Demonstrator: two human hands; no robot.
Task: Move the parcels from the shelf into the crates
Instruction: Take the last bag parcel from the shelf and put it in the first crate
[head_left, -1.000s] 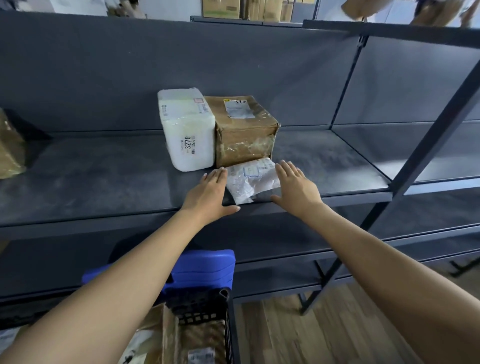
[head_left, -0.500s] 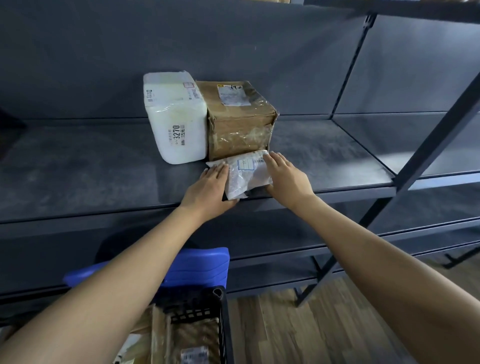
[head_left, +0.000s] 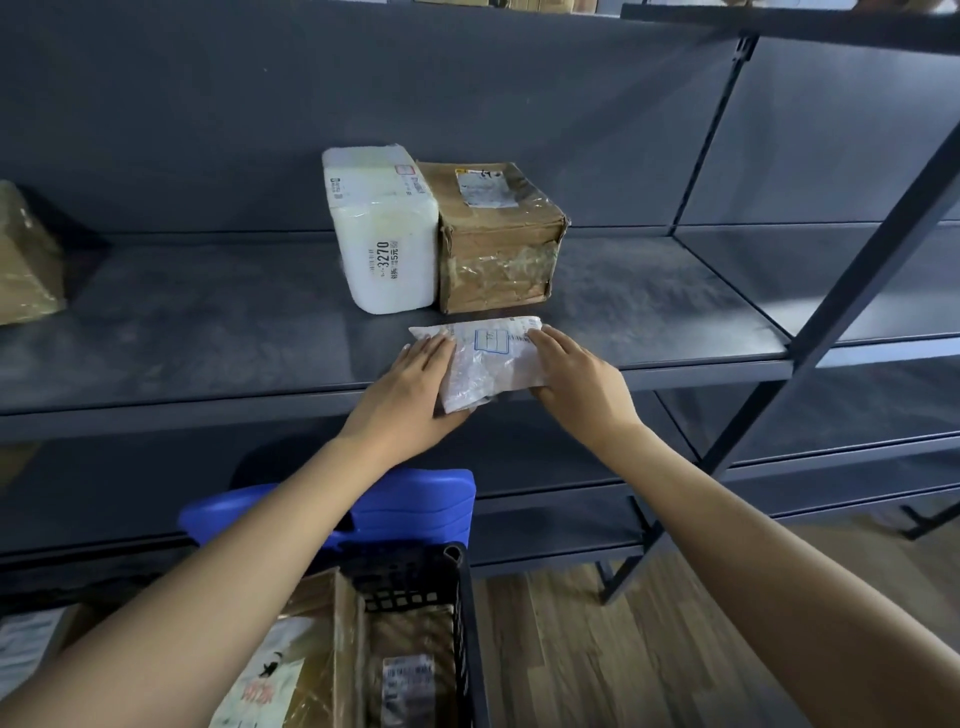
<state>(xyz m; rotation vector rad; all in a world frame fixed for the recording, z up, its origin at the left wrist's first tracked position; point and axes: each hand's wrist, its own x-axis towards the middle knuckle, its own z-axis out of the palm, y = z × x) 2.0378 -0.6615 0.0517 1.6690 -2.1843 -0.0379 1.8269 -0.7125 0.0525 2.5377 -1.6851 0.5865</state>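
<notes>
Far left of shelf (head_left: 208, 338): brown parcel (head_left: 26, 260), cut off by frame edge. Mid-shelf: white parcel (head_left: 384, 234) printed "3270", touching taped cardboard box (head_left: 498, 239); box label unreadable. Open shelf surface either side of the pair. In front, flat white mailer (head_left: 493, 364), blue-framed label illegible, overhangs shelf front edge. Left hand (head_left: 410, 389) grips mailer's left side, right hand (head_left: 576, 379) its right. Below: black crate (head_left: 462, 597) holding parcels.

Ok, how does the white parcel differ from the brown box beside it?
The white parcel is plastic-wrapped, taller and narrower; the brown box is taped cardboard, lower and wider. The white parcel shows 3270 in front; the brown box has a label on top. Both stand on the shelf.
</notes>
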